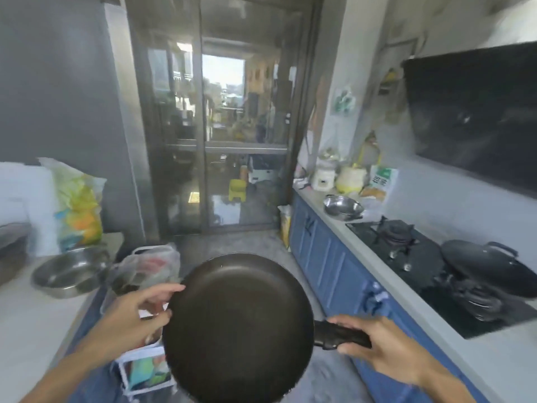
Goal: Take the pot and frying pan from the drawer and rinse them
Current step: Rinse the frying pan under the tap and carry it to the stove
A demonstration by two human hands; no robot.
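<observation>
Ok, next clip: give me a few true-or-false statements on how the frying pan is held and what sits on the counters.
1. The right hand grips the frying pan by its black handle. True.
2. The left hand hangs free of the pan. False: its fingers hold the pan's rim on the left side.
3. A steel bowl sits on the left counter. True.
4. The pan holds water. False: its dark inside looks empty.
5. A lidded black wok sits on the gas hob at right. True.
</observation>
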